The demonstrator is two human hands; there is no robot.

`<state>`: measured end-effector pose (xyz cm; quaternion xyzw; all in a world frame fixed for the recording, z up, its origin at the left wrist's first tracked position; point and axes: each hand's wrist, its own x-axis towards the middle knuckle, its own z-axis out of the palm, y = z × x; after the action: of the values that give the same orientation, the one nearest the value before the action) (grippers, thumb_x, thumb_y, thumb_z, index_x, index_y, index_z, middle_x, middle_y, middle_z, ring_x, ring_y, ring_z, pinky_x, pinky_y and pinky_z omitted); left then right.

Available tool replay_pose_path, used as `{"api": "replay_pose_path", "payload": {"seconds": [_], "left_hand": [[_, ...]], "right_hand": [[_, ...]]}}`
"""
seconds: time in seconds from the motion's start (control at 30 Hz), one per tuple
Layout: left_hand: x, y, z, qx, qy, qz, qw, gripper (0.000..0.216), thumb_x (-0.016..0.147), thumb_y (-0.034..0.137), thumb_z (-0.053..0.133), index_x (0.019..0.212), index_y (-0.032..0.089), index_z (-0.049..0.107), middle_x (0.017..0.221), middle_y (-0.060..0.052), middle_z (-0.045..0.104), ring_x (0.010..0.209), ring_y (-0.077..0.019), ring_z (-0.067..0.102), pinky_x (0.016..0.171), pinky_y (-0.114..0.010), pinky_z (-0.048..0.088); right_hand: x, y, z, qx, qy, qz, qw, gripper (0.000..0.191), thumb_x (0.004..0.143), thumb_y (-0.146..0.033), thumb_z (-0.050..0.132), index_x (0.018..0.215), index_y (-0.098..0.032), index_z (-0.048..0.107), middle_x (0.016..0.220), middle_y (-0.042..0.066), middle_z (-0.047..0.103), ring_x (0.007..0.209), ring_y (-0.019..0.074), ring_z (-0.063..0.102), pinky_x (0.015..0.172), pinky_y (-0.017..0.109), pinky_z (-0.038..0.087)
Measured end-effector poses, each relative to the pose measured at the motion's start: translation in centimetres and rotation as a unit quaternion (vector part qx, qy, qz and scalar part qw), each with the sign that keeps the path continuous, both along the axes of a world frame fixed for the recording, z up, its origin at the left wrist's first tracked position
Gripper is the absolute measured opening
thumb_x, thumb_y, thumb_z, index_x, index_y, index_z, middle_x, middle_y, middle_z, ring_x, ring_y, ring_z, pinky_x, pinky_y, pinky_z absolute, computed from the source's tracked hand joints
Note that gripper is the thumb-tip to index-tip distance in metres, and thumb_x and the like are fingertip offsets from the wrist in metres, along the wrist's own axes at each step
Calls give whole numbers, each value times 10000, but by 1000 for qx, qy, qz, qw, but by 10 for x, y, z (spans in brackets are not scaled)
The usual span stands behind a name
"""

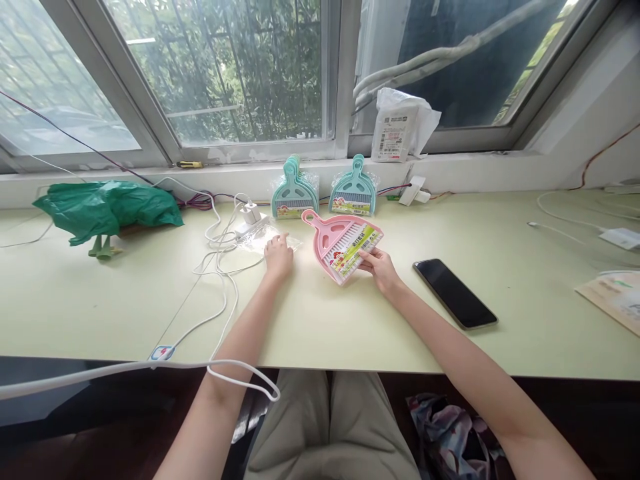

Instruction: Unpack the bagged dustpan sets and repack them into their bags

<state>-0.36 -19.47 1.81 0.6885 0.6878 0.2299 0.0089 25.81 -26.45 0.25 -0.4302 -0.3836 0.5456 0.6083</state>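
Observation:
A small pink dustpan-and-brush set (340, 243) with a printed label lies tilted on the pale green desk (320, 327). My right hand (380, 267) grips its lower right edge, fingers closed on it. My left hand (278, 257) rests with curled fingers on a clear plastic bag (263, 238) lying flat just left of the pink set. Two teal dustpan sets (295, 190) (354, 189) in clear wrapping lean against the sill behind.
A black phone (454, 293) lies right of my right hand. White charger cables (223, 267) and a plug (249, 215) trail at left, near a green plastic bag (105, 207). A white packet (397, 127) sits on the window sill; paper (613, 297) lies at far right.

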Motion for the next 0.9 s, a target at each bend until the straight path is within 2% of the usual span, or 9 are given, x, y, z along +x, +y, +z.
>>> {"api": "replay_pose_path", "payload": {"seconds": [0.1, 0.23, 0.33, 0.4, 0.47, 0.6, 0.7, 0.8, 0.9], "left_hand": [[2, -1, -7, -43, 63, -55, 996, 593, 823, 26, 340, 1331, 269, 526, 1334, -94, 552, 1227, -272, 503, 1077, -471, 354], [11, -4, -11, -20, 90, -136, 986, 705, 754, -53, 312, 1322, 307, 521, 1303, -38, 593, 1201, -231, 527, 1154, -531, 222], [18, -7, -9, 11, 102, -142, 985, 526, 763, -18, 355, 1102, 258, 649, 1111, -39, 680, 1115, -217, 568, 1181, -525, 158], [21, -8, -8, 27, 100, -118, 988, 372, 803, 47, 385, 924, 228, 687, 967, -52, 699, 1034, -216, 594, 1184, -504, 159], [24, -10, -7, 33, 96, -96, 990, 306, 854, 131, 395, 861, 213, 689, 924, -65, 694, 980, -220, 607, 1168, -496, 195], [26, -12, -8, 26, 103, -94, 990, 314, 893, 270, 434, 1124, 221, 641, 1099, -94, 661, 1054, -251, 591, 1115, -497, 272], [27, -14, -9, 22, 133, -112, 985, 422, 896, 213, 416, 1292, 261, 552, 1182, -99, 626, 1102, -256, 569, 1086, -475, 303], [28, -14, -10, 10, 155, -137, 978, 463, 879, 103, 359, 1245, 256, 599, 1197, -96, 612, 1104, -238, 562, 1048, -412, 350], [28, -13, -10, -4, 154, -150, 977, 439, 875, 91, 359, 1184, 230, 637, 1198, -94, 605, 1097, -226, 558, 1006, -358, 395]], "right_hand": [[0, -1, 0, 3, -5, 1, 1000, 297, 699, -329, 785, 927, -165, 690, 955, 60, 752, 770, 171, 721, 732, 309, 608], [-1, -1, 1, -5, -9, -1, 1000, 276, 705, -320, 786, 912, -163, 690, 937, 58, 753, 779, 174, 721, 736, 311, 611], [-1, -1, 2, -15, -10, -2, 1000, 246, 720, -296, 774, 904, -158, 686, 931, 57, 753, 772, 168, 720, 725, 300, 612], [-1, -2, 3, -20, -11, -2, 1000, 227, 735, -278, 759, 910, -154, 683, 934, 58, 753, 763, 162, 719, 721, 290, 610], [-2, -2, 4, -23, -14, -1, 1000, 215, 749, -262, 743, 923, -151, 682, 947, 62, 753, 762, 158, 719, 720, 283, 609], [-2, -3, 4, -26, -20, 3, 999, 185, 767, -242, 722, 925, -153, 686, 959, 61, 753, 766, 158, 719, 727, 286, 609], [-1, -3, 4, -32, -21, 2, 999, 153, 778, -227, 707, 911, -156, 688, 940, 58, 756, 738, 157, 718, 728, 297, 610], [-1, -2, 3, -37, -24, 2, 999, 131, 795, -216, 681, 910, -155, 687, 932, 60, 757, 709, 157, 716, 713, 303, 611], [0, -2, 2, -43, -28, 5, 999, 124, 805, -206, 664, 914, -152, 686, 924, 62, 759, 707, 159, 717, 710, 299, 610]]}}
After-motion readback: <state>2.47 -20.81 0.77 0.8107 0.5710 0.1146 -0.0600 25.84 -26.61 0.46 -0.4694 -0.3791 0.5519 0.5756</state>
